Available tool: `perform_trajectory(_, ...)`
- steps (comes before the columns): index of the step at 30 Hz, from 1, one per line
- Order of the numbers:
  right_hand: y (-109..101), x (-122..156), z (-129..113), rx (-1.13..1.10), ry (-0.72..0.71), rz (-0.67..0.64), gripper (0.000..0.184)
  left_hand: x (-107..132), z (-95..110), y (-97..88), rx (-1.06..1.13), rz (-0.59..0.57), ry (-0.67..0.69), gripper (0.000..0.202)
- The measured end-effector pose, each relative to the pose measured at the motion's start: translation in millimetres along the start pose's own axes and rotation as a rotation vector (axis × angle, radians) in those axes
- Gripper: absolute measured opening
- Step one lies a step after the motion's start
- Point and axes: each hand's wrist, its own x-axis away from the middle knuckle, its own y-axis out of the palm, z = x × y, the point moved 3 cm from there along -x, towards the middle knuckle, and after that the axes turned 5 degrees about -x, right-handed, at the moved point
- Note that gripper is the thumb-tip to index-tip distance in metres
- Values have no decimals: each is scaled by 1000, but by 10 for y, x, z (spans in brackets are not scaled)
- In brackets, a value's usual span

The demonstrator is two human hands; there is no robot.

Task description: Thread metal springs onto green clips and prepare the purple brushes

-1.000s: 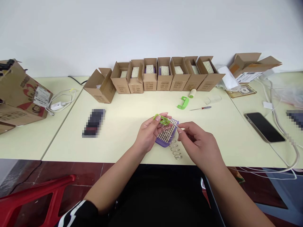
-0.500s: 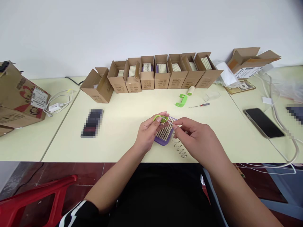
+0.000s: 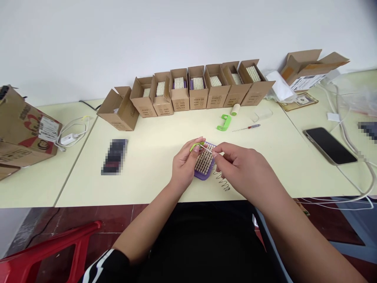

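My left hand (image 3: 183,164) is closed on a small bright green plastic bracket (image 3: 194,146). Between thumb and fingers of my right hand (image 3: 243,162) is a thin metal rod (image 3: 206,149), its far end at the bracket; whether it sits in a hole I cannot tell. Just beneath both hands lies a purple tray (image 3: 201,177) packed with rows of small cream-coloured pegs (image 3: 203,163). A loose metal coil spring (image 3: 223,181) trails out from under my right hand toward the table's front edge.
Beyond my hands lie another green bracket (image 3: 225,123), a cream roller (image 3: 235,109) and a screwdriver (image 3: 250,127). Several open cardboard boxes (image 3: 180,103) line the wall. A phone (image 3: 330,145) and cables are at right; a dark pixelated object (image 3: 114,157) is at left.
The camera view has tilted slightly. Both hands stay over the tray with the bracket and rod. The bracket now shows more edge-on.
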Motion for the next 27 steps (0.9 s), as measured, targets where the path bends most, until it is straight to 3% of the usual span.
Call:
perform_trajectory(12,257,29,-54,246,-19,103,23,29,-75,88,18,130,-24,37)
perform_trajectory(22,198,-118,-204,339,-8,-15,18,56,-186,116,-62,228,-16,38)
perform_trajectory(27,186,-130,-346,406,115,-139,18,48,-188,136,-109,284,31,37)
